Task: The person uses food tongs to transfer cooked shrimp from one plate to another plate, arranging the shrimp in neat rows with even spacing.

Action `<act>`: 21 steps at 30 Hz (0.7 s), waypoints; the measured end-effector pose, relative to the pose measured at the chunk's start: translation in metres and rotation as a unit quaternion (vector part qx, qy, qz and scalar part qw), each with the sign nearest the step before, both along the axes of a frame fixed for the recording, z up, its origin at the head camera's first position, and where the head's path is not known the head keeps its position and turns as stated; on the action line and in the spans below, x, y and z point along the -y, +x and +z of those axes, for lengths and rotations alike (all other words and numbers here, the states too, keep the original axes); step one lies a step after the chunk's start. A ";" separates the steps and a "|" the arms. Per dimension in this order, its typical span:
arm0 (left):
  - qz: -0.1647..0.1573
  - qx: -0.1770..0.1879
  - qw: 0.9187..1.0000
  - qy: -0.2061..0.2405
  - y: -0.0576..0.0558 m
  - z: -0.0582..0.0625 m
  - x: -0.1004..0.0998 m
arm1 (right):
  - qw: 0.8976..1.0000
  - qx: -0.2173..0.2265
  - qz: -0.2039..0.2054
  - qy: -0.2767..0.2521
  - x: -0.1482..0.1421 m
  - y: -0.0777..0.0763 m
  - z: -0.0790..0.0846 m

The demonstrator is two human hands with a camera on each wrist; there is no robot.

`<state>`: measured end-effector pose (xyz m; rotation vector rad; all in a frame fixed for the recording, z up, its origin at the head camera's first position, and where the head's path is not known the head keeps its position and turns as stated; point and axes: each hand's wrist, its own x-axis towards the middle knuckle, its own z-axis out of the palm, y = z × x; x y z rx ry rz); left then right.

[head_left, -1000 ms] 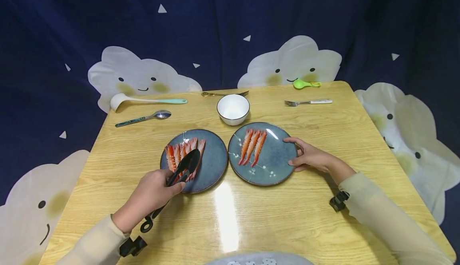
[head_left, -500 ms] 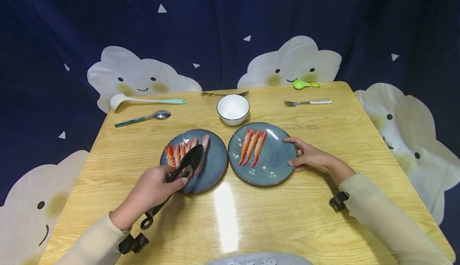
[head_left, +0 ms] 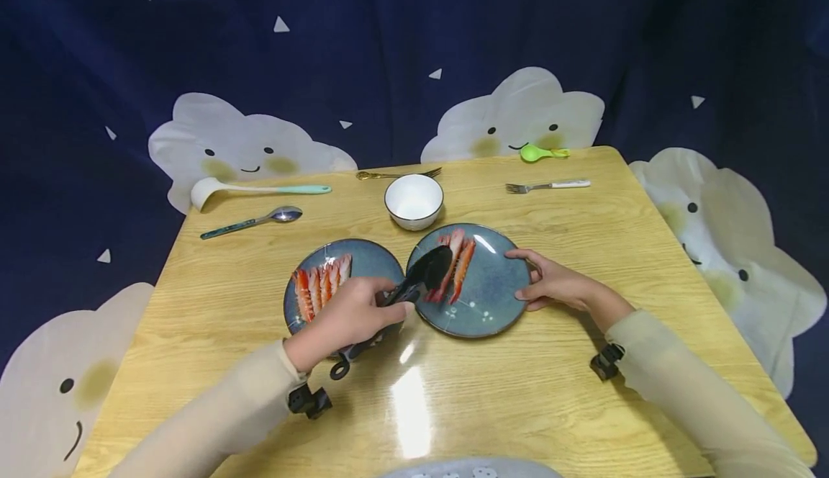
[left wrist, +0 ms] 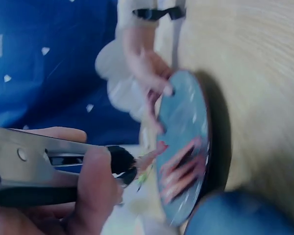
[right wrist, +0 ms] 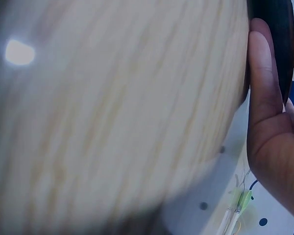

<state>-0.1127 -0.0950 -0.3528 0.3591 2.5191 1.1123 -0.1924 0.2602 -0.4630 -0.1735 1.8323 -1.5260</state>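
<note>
Black tongs (head_left: 429,271) are gripped in my left hand (head_left: 350,312). In the left wrist view a shrimp (left wrist: 152,155) is pinched at the tongs' tips. The tongs reach over the right blue plate (head_left: 495,283), where several orange-red shrimps (head_left: 462,273) lie, partly hidden by the tongs. My right hand (head_left: 550,281) holds that plate's right rim, thumb and fingers at the edge. On the left blue plate (head_left: 374,256), several shrimps (head_left: 322,283) lie side by side; my left hand and forearm cover part of this plate.
A white bowl (head_left: 414,201) stands behind the plates. Farther back lie a ladle (head_left: 259,189), a spoon (head_left: 252,223), a gold fork (head_left: 395,175), a white-handled fork (head_left: 547,186) and a green measuring spoon (head_left: 542,153). A grey rounded edge (head_left: 476,467) shows at the near side.
My left hand has carried the tongs and a shrimp rightward from the left plate to above the right plate. My right hand keeps its hold on the plate rim. The head view has shifted slightly.
</note>
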 end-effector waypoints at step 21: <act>0.000 0.122 0.992 0.043 -0.026 -0.034 -0.023 | 1.000 -0.006 0.000 -0.009 -0.001 0.000 -0.001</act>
